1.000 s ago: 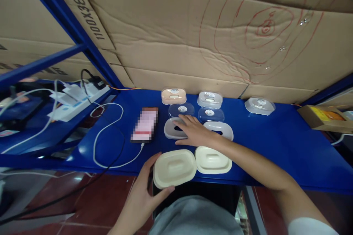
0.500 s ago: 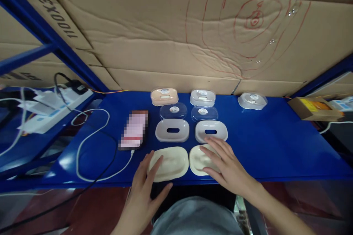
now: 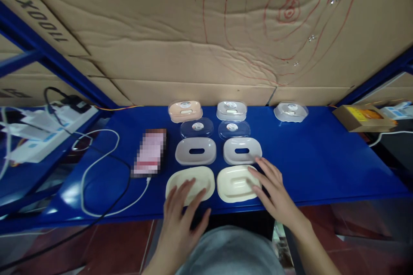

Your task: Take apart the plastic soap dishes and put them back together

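Two shallow cream oval dishes lie side by side at the shelf's front edge. Over the left cream dish (image 3: 206, 177) is my left hand (image 3: 180, 217), fingers spread and covering its near left part; whether they touch it I cannot tell. My right hand (image 3: 276, 193) is open at the right rim of the right cream dish (image 3: 227, 189), fingertips over that edge. Behind them stand a left grey oval tray (image 3: 180, 158) and a right grey oval tray (image 3: 228, 158), each with a slot in its base. Farther back lie two clear lids, the left (image 3: 187, 131) and right (image 3: 226, 133).
At the back sit a peach lidded box (image 3: 176, 115), a grey lidded box (image 3: 222, 115) and another grey one (image 3: 285, 116). A phone (image 3: 150, 152) with a white cable (image 3: 83, 189) is on the left, near a power strip (image 3: 48, 142). An open carton (image 3: 345, 120) stands right.
My left hand has moved right, farther over the left cream dish. My right hand has drawn back rightward, uncovering more of the right dish. The whole view has shifted slightly.
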Demonstrator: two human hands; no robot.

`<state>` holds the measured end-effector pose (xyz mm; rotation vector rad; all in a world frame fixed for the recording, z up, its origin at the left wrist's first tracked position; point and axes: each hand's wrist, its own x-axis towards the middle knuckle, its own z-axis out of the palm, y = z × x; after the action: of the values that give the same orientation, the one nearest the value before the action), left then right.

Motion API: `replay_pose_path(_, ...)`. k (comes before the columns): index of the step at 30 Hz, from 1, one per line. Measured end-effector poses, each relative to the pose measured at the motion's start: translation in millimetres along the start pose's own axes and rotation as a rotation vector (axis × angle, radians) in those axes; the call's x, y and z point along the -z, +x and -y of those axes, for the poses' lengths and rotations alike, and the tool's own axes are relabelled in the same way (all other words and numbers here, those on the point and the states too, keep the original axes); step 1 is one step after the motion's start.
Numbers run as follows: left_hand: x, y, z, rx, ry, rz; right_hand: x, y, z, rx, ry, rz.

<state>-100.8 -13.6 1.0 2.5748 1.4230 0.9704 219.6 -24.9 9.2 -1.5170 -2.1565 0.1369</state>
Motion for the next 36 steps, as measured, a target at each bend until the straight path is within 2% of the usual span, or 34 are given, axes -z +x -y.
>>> replay_pose_path(2, -4.0, 8, -11, -0.137, 0.038, 0.009, 2, 10, -10, -0.008, -0.012, -0.026)
replay_pose_path(4, -9.6, 17, -18, -0.216, 0.078, 0.023, 3, 23, -20, -0.007, -0.039, -0.023)
replay_pose_path(7, -16.5, 32, -23, -0.24, 0.077, 0.063, 5, 40, -28, 0.029, -0.065, 0.013)
replay_pose_path(10, -19.5, 44, -24, -0.249, 0.046, 0.095, 9, 49, -28, 0.068, -0.048, -0.031)
replay_pose_path(14, -20.8, 48, -24, -0.256, 0.059, 0.083, 19, 42, -18, 0.072, 0.069, -0.15)
replay_pose_path(20, -26.1, 43, -22, -0.205, 0.048, 0.031, 24, 3, -2, 0.125, 0.187, -0.084)
replay_pose_path(24, -27.4, 44, -22, -0.188, 0.007, 0.058, 19, -10, 2, 0.127, 0.195, -0.028)
replay_pose_path(32, -28.0, 49, -21, -0.207, -0.028, 0.122, 16, -6, 6, 0.15, 0.173, 0.035)
replay_pose_path(36, -28.9, 48, -22, -0.212, -0.01, 0.111, 31, 21, -8, 0.163, 0.171, 0.019)
